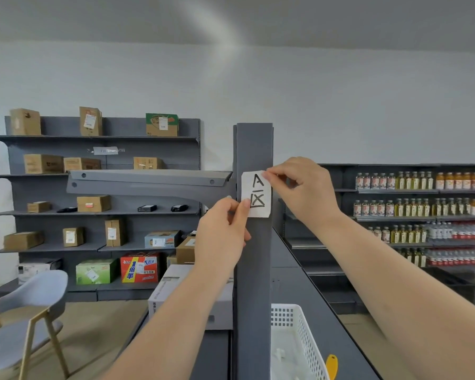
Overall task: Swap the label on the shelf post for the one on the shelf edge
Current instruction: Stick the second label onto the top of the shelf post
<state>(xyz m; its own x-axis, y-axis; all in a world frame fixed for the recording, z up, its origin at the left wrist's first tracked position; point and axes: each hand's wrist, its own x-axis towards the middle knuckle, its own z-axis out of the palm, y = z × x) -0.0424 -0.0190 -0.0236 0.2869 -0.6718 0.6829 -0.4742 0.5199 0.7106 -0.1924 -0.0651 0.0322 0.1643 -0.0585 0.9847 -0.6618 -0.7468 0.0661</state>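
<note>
On the shelf post (254, 270) we hold the label (257, 194). Our left hand (221, 229) pinches its lower-left corner. Our right hand (299, 185) pinches its top-right.

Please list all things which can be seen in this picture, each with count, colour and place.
paper label: one, white with black writing, on the shelf post
shelf post: one, dark grey, centre
plastic basket: one, white, bottom centre
chair: one, light grey with gold legs, lower left
cardboard boxes: many, mostly brown, left shelves
drink bottles: many, right shelves
left hand: fingers pinching the label's lower left edge
right hand: fingers pinching the label's top right corner
</note>
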